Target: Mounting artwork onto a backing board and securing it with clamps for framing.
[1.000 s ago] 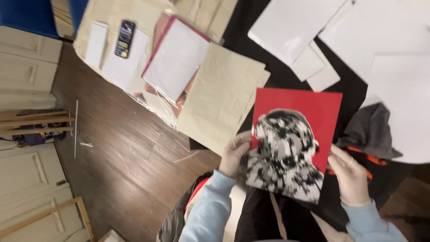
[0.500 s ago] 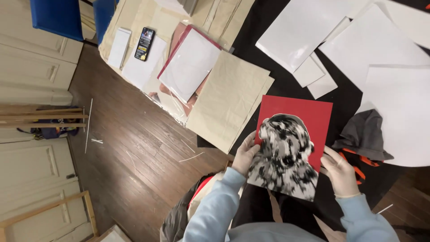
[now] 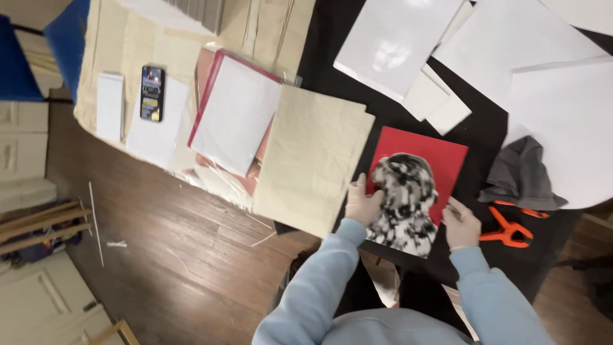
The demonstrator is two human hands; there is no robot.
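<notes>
Now both hands (image 3: 364, 206) press the cutout (image 3: 403, 204) lower on the red card (image 3: 440, 160).

I have on a soft light blue top with long sleeves; the sleeves are loose and puffy, with little folds all along my arms; each one ends in a snug band at my wrist. My left hand (image 3: 363, 206) and my right hand (image 3: 462, 225) are bare; I wear no gloves, and I can see no rings or watch. Low down, the same light blue cloth shows across my chest in one wide rounded shape; the top is plain, with no pictures on it.
</notes>
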